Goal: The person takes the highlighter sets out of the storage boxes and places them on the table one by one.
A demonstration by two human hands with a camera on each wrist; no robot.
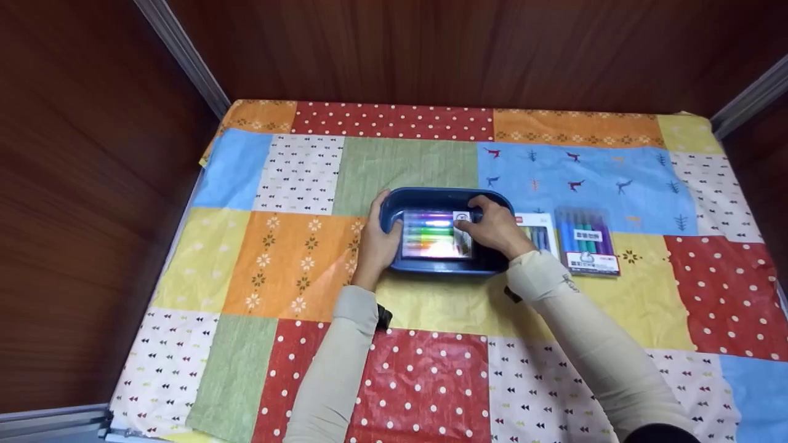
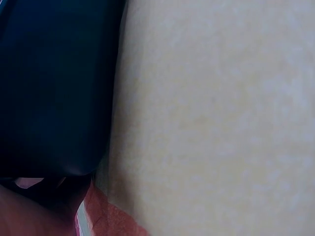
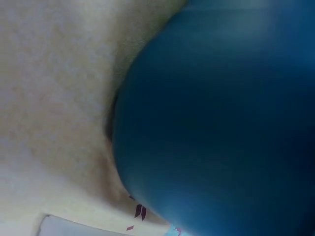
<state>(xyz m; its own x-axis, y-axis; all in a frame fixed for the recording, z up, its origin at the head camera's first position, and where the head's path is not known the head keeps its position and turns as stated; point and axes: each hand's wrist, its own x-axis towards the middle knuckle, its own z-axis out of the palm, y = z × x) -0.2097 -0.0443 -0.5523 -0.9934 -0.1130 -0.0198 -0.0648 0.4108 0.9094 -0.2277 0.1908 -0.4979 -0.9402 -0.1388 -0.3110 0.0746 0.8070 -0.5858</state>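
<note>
A dark blue plastic basin (image 1: pixel 446 267) stands on the patchwork tablecloth, its side filling much of both wrist views. Inside it lies a clear pack of coloured pens (image 1: pixel 431 237), shiny with glare, with a white label at its upper right. My left hand (image 1: pixel 377 245) grips the basin's left end, the thumb over the rim and the fingers along the outside. Reaching over the right end, my right hand (image 1: pixel 495 227) holds the pack near its right side, the thumb on the label and bent fingers by the far edge. The palm side of that hand is hidden.
Just right of the basin lies a white-framed pack of pens (image 1: pixel 542 231), partly covered by the right hand. Beyond it is another clear pack of blue, green and purple pens (image 1: pixel 586 240). Dark wooden panels (image 1: pixel 431 49) enclose the table at the back and sides.
</note>
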